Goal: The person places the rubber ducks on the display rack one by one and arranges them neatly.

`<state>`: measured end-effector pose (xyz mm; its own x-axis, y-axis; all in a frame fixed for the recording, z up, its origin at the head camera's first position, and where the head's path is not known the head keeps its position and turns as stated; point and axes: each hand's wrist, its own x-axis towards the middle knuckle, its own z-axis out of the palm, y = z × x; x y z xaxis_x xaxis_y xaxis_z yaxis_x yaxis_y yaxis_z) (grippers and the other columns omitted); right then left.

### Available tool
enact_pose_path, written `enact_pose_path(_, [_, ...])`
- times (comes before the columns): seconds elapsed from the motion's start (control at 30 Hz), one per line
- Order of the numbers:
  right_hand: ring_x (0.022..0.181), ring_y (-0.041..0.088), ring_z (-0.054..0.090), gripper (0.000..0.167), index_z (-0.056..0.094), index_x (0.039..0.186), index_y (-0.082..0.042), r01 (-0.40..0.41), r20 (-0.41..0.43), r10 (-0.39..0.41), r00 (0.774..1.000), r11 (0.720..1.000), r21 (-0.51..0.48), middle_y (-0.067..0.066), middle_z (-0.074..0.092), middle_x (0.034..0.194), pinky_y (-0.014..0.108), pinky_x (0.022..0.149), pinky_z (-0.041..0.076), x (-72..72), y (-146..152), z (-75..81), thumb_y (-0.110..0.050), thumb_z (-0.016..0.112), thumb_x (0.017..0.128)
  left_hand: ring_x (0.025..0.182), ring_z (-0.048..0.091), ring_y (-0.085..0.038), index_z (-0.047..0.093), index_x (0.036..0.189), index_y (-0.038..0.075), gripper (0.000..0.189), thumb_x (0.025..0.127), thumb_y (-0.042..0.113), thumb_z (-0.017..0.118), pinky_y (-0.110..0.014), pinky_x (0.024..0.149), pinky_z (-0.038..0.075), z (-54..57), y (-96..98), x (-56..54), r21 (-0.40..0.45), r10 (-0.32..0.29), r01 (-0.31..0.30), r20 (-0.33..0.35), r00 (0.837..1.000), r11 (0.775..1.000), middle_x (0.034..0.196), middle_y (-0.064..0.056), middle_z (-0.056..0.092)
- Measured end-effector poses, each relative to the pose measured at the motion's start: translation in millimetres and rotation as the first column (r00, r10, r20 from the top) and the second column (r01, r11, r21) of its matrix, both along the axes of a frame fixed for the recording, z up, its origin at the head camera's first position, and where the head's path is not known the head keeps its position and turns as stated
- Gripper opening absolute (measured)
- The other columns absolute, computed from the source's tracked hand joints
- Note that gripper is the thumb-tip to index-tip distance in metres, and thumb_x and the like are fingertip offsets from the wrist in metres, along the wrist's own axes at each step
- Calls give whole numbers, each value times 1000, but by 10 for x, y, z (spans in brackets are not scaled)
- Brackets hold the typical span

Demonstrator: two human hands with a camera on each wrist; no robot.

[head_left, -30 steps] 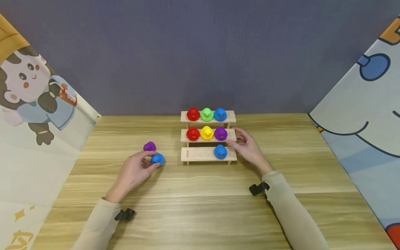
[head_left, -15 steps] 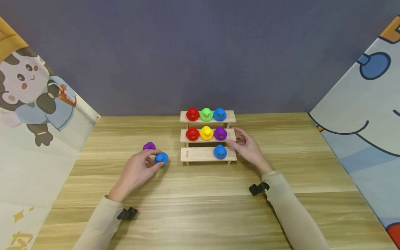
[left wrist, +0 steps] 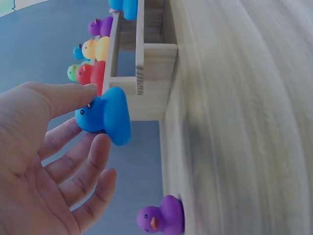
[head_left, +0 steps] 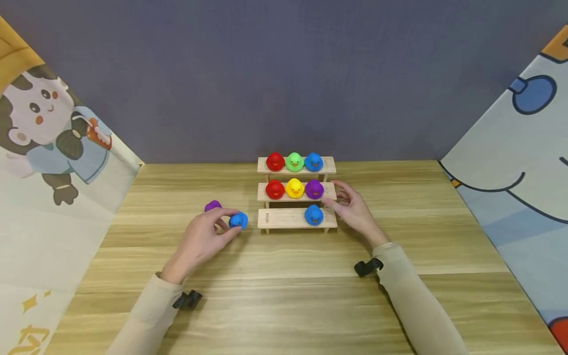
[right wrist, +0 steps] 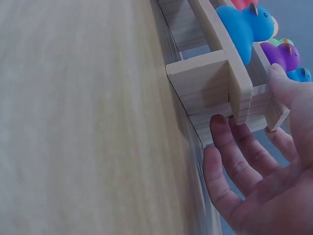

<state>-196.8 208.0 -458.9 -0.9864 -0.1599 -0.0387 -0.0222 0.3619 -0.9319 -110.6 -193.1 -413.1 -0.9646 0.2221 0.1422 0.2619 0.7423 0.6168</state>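
Observation:
My left hand [head_left: 201, 239] pinches a blue rubber duck [head_left: 238, 221] between thumb and fingers, just left of a three-tier wooden rack [head_left: 284, 218]. The left wrist view shows this blue duck [left wrist: 116, 116] raised off the table. At the rack's right end, my right hand [head_left: 356, 214] grips the middle shelf's end, its thumb by the purple duck [head_left: 314, 189] and the other fingers around the edge. One blue duck [head_left: 314, 215] sits at the right of the lowest shelf. Red [head_left: 275, 189] and yellow [head_left: 295, 188] ducks share the middle shelf with the purple one.
On the top shelf stand a red duck [head_left: 275, 161], a green duck [head_left: 295, 161] and a blue duck [head_left: 313, 162]. Another purple duck [left wrist: 161, 215] lies on the table behind my left hand. A dark wall [head_left: 284, 79] rises behind the rack.
My left hand has carried the blue duck rightward and slightly away from me, nearer the rack. The right hand has stayed at the rack's end.

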Motion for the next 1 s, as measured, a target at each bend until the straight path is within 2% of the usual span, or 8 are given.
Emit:
enact_pose_path(0.27, [114, 39, 73, 77, 39, 164, -12, -1, 0, 1, 1000, 1000, -7, 28, 65, 141, 26, 78, 61, 2, -6, 4, -33, 77, 100, 92, 72, -16, 74, 132, 21, 39, 95, 31, 82, -36, 75, 56, 51, 127, -24, 16, -18, 18, -3, 1000, 1000, 126, 0, 77])
enact_pose_path(0.7, [104, 27, 75, 76, 40, 163, -12, 2, -5, -2, 1000, 1000, -10, 28, 69, 134, 28, 77, 62, 11, -9, 19, -30, 77, 100, 93, 70, -15, 75, 132, 22, 39, 95, 32, 83, -33, 75, 55, 130, 368, -90, 48, -57, 57, -7, 998, 997, 127, 1, 77])
enact_pose_path(1.0, [108, 35, 75, 77, 40, 164, -11, 1, -6, -1, 1000, 1000, -7, 29, 68, 136, 29, 77, 62, 18, -7, 20, -31, 78, 100, 92, 69, -16, 74, 133, 22, 41, 94, 33, 83, -33, 75, 54, 121, 487, -126, 55, -73, 73, 1, 997, 996, 125, 1, 77])
